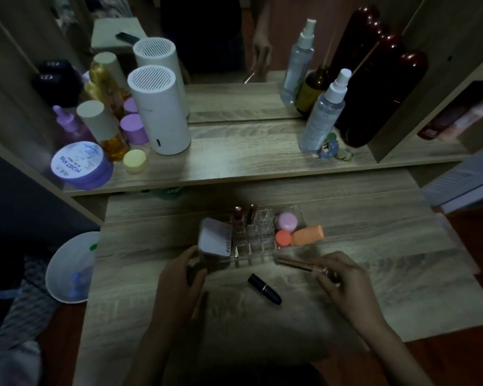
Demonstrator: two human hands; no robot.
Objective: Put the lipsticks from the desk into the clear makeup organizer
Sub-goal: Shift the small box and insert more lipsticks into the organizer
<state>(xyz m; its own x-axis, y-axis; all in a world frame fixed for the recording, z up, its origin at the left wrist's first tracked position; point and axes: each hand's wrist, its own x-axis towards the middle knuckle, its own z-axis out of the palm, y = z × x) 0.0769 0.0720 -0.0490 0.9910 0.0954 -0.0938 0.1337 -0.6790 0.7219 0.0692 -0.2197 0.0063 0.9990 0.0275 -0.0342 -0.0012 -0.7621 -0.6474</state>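
Two dark red lipsticks [244, 214] already stand in the clear plastic makeup organizer [253, 240], which my left hand [183, 270] steadies, my right hand [336, 277] grips what seems a slim rose-gold lipstick [299, 264], and the black lipstick [265, 288] waits on the wooden bench [374, 274].

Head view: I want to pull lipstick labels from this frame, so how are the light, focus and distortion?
Head view: dim and underexposed overall; the black lipstick on the desk shows no readable label; the slim tube in the right hand is soft; the clear organizer nearly vanishes against the wood; wide-angle bending curves the shelf edges; only the purple jar has readable print.
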